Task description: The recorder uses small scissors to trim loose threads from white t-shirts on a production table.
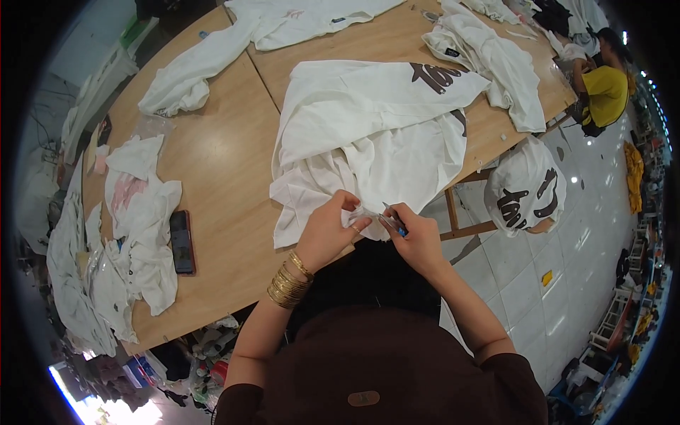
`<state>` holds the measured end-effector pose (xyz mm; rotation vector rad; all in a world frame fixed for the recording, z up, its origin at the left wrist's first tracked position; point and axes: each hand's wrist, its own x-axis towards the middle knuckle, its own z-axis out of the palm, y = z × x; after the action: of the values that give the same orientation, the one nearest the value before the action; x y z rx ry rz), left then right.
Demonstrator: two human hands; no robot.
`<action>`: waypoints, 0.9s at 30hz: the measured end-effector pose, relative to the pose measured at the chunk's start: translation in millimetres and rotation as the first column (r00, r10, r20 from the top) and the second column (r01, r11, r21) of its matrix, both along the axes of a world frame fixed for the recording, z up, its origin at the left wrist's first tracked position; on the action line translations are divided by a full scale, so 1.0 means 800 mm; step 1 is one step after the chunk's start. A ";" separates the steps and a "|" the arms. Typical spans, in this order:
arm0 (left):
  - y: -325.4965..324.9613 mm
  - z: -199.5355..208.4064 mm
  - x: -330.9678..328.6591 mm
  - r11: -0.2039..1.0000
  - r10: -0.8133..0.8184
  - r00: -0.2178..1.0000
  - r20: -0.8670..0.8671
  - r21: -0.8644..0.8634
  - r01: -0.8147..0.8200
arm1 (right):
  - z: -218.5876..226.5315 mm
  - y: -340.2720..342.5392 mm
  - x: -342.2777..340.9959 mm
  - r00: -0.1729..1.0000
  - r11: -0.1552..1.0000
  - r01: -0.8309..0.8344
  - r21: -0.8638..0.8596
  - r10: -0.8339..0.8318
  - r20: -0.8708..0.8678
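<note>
Head view: toward the left of the tabletop, a crumpled garment lies just beside a phone, and right of them my left hand, bangles at its wrist, pinches the near edge of a white cloth between thumb and fingers. The cloth spreads in loose folds from my hands across the tabletop, while my right hand is closed around small metal snips at that same edge. Farther right, a white bundle sits beside the tabletop, with a person in yellow beyond.
</note>
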<state>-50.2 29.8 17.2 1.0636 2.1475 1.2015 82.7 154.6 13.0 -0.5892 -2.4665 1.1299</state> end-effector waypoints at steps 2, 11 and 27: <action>0.007 -0.008 0.003 0.999 -0.018 0.995 0.098 -0.040 0.022 | 0.007 0.000 0.003 1.000 1.000 -0.003 -0.006 0.003 0.008; 0.004 0.006 0.004 0.994 -0.105 0.984 0.147 0.032 0.101 | -0.001 0.023 0.017 0.993 0.991 0.104 -0.083 -0.100 0.059; -0.002 -0.009 0.010 0.951 -0.140 0.434 0.890 0.243 -0.192 | -0.016 0.026 -0.009 0.997 0.991 0.071 -0.116 -0.067 0.038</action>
<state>-42.0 28.2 10.3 0.2687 1.1080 1.6506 75.6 175.6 -0.1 -0.7275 -2.4008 1.2534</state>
